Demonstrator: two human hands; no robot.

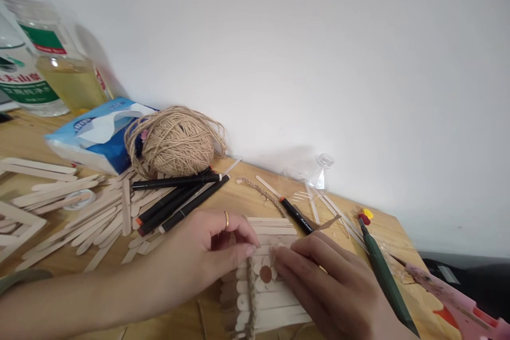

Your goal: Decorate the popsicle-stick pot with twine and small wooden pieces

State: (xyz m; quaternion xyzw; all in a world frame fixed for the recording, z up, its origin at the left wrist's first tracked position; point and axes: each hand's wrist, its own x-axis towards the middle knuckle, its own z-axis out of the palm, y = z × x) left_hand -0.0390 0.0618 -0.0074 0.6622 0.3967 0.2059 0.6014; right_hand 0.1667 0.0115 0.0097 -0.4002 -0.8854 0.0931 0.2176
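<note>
A piece built of pale craft sticks [279,305] lies in front of me, its rounded stick ends showing along the left side. On it sits a flower [265,274] with pale petals and a brown centre. A braided twine cord [252,297] runs down the piece left of the flower. My left hand [227,241], with a ring on one finger, pinches the cord's upper end between thumb and forefinger. My right hand [322,276] lies over the right side of the piece, fingers together and bent, their tips at the flower's edge. Its thumb is mostly hidden.
Loose craft sticks [99,220], black markers [187,202] and a twine ball [179,141] lie left, near a tissue pack [99,133] and bottles [71,74]. Rightward are a clear plastic bottle piece [321,172], a green pen-like tool [382,265] and a pink glue gun [458,297].
</note>
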